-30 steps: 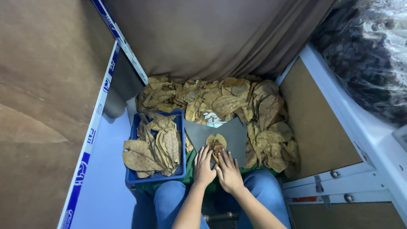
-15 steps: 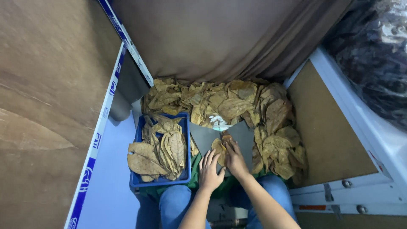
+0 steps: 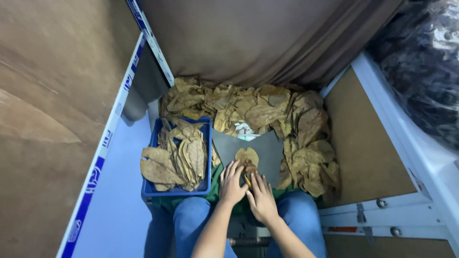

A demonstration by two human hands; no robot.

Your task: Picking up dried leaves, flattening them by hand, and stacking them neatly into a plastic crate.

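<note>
Two hands are working over one dark grey board (image 3: 267,153) lying across the person's lap. The left hand (image 3: 232,184) and the right hand (image 3: 260,198) are lying flat side by side, fingers spread, pressing on one dry brown leaf (image 3: 247,160) at the board's near edge; neither is gripping it. A small yellow object (image 3: 247,180) is showing between them. One blue crate (image 3: 150,188) of leaves is sitting just left. One loose leaf pile (image 3: 267,112) is ringing the board.
</note>
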